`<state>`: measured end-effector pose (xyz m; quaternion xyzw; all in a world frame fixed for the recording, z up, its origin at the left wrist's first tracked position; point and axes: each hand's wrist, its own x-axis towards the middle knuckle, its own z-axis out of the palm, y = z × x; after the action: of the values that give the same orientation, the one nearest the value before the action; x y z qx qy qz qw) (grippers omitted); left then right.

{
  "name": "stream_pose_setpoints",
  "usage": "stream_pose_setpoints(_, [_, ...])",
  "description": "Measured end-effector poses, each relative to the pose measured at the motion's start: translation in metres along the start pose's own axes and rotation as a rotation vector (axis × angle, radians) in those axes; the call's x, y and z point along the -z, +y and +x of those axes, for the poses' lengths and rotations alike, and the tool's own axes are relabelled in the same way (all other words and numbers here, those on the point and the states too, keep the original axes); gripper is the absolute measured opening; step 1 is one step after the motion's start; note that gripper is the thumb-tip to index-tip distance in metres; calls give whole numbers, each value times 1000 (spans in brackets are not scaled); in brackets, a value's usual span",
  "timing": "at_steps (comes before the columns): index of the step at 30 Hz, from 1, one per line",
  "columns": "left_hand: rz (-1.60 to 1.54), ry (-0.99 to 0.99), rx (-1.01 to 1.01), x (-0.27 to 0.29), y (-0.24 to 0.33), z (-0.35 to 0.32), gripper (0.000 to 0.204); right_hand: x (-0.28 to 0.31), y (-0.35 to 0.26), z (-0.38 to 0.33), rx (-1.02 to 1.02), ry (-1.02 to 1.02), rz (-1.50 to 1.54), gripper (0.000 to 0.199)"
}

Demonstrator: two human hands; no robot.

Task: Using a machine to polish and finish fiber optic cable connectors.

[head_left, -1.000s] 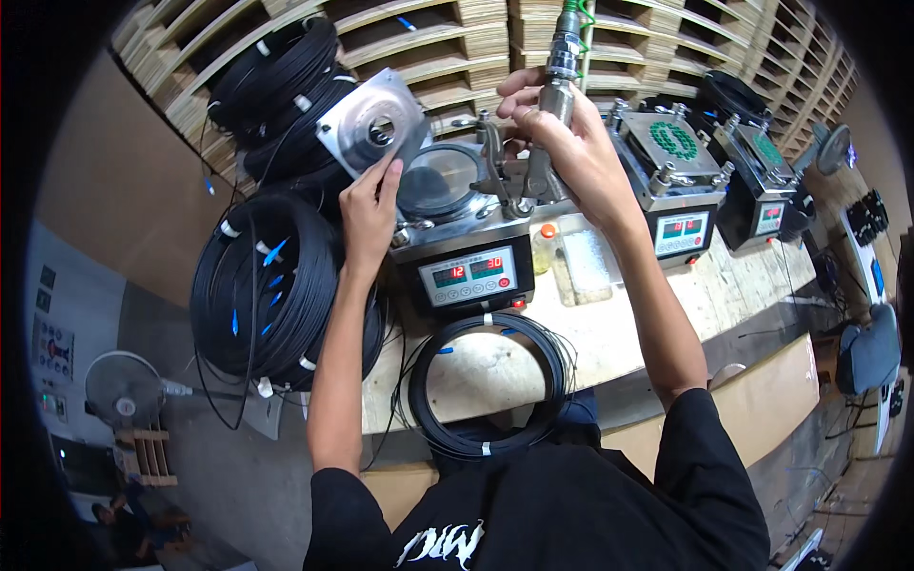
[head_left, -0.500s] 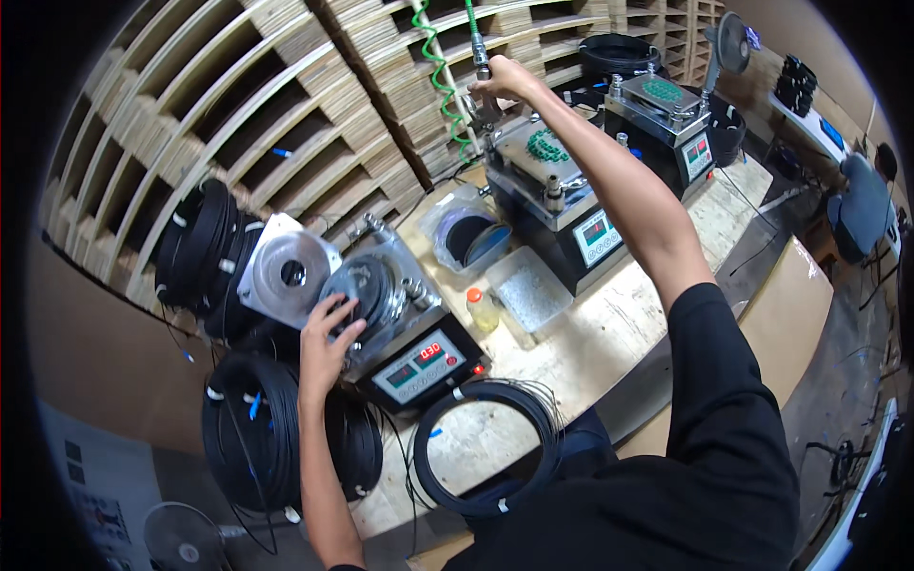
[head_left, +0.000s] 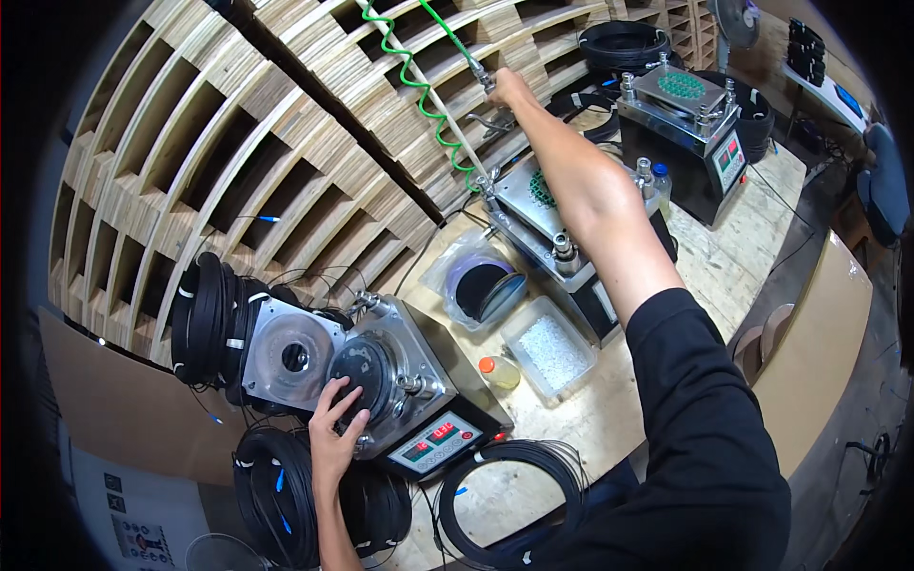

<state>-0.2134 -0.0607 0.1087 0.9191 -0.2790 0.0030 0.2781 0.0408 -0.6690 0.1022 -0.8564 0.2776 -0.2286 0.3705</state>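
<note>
My left hand (head_left: 337, 428) lies with spread fingers on the edge of a black round disc (head_left: 367, 366). The disc sits on top of the nearest polishing machine (head_left: 405, 428), a metal box with a red lit display. My right arm stretches far forward, and my right hand (head_left: 511, 90) is closed round an air blow gun (head_left: 497, 122) on a green hose (head_left: 447, 36). The gun is in the air near the pallets, beyond the middle machine (head_left: 571, 276). My arm hides part of that machine and its green-ringed top plate (head_left: 519, 195).
A clear square plate with a round hole (head_left: 290, 354) leans left of the nearest machine. A plastic bowl with dark discs (head_left: 476, 285), a tub of white pieces (head_left: 552, 357) and an orange-capped bottle (head_left: 500, 372) stand between machines. Black cable coils (head_left: 514, 452) lie around; wooden pallets (head_left: 314, 105) stand behind.
The whole view has shifted. My right hand has moved the blow gun farther from the middle machine, and its hose slants more. My left hand stays at the black disc.
</note>
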Motion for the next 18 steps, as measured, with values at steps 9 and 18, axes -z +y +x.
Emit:
stream_pose_setpoints(9, [-42, 50, -16, -7, 0, 8, 29, -3, 30, 8, 241, 56, -53, 32])
stream_pose_setpoints(18, [-264, 241, -101, -13, -30, -2, 19, 44, 1, -71, 421, 209, -101, 51])
